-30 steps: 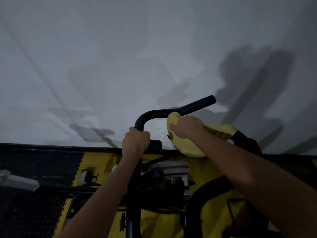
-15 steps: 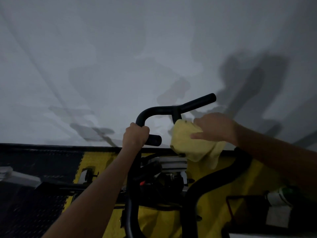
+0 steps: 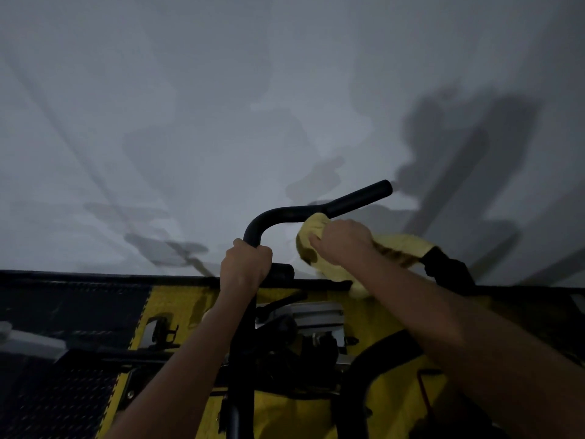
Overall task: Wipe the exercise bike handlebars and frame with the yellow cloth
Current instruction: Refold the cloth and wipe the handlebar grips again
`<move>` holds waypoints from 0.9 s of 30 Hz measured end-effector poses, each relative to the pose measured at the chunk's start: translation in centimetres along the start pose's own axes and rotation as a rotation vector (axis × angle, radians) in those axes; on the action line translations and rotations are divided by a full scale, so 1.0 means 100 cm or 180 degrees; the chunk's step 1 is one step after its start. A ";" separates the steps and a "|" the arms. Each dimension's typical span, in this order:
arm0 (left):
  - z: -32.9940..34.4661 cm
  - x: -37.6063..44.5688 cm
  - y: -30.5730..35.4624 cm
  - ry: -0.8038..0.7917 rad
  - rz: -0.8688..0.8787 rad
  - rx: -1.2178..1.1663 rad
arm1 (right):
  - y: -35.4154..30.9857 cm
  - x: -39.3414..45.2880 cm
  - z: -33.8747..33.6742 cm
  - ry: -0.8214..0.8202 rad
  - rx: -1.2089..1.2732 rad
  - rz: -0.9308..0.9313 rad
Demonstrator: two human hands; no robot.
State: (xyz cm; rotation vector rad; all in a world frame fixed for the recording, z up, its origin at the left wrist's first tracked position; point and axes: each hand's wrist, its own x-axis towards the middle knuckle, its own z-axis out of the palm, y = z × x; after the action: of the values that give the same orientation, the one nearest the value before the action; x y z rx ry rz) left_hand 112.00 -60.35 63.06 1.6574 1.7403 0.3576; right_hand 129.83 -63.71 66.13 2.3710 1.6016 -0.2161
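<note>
The black handlebar of the exercise bike curves up in the middle of the view, its right end pointing up and right. My left hand grips the left upright part of the bar. My right hand holds the bunched yellow cloth against the bar's crosspiece just right of the bend. Part of the cloth trails right over another black grip. The black bike frame runs down below my hands.
A pale wall fills the upper view, close behind the handlebar. Below it lies a floor of yellow and black textured mats. A grey metal part sits on the bike under the handlebar. The scene is dim.
My right hand, which had slid down and right with the cloth half a second ago, has moved back up and left onto the crosspiece. My left hand has kept its grip.
</note>
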 end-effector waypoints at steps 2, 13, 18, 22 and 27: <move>-0.002 -0.003 0.001 -0.0005 -0.0006 -0.0008 | -0.015 0.014 0.002 -0.0184 0.0386 0.0419; -0.009 -0.010 0.002 -0.0209 0.0044 -0.0184 | 0.088 -0.068 -0.035 -0.0177 -0.0939 -0.1040; -0.005 -0.002 0.003 -0.0131 0.0036 -0.0092 | 0.115 -0.066 -0.047 -0.0572 -0.0709 -0.0784; 0.000 0.002 0.000 -0.0040 -0.0021 -0.0044 | 0.085 -0.042 -0.037 -0.0327 -0.1074 -0.0961; 0.001 0.003 -0.001 -0.0010 -0.0009 -0.0010 | 0.050 -0.031 -0.028 -0.0237 -0.0927 -0.0996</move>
State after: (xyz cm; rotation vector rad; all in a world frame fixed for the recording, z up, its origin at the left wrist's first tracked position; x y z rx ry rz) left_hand 111.97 -60.12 62.85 1.6522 1.7388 0.3563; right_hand 133.23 -67.33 70.37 1.8728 1.8231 -0.1200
